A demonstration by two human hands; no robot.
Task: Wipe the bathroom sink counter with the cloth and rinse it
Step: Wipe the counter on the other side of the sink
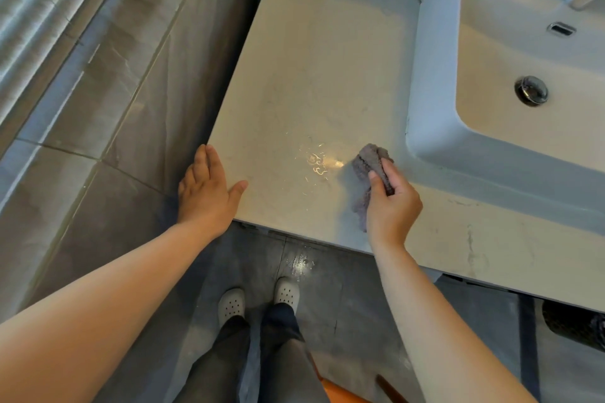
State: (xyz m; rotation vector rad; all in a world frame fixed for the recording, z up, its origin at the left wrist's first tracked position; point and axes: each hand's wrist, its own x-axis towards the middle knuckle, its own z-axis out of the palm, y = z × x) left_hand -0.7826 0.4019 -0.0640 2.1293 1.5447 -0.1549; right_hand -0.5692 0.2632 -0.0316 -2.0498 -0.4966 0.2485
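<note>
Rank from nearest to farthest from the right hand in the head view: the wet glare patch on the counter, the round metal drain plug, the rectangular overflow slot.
From the right hand:
1. Wet glare patch, just left on the counter.
2. Round metal drain plug, in the basin, up right.
3. Rectangular overflow slot, higher on the basin's back wall.

Soft, dim-ish light w/ bright glare patch on wet counter (pixel 314 75), faint shadows, wide-angle bend at edges, slightly soft focus overall.
</note>
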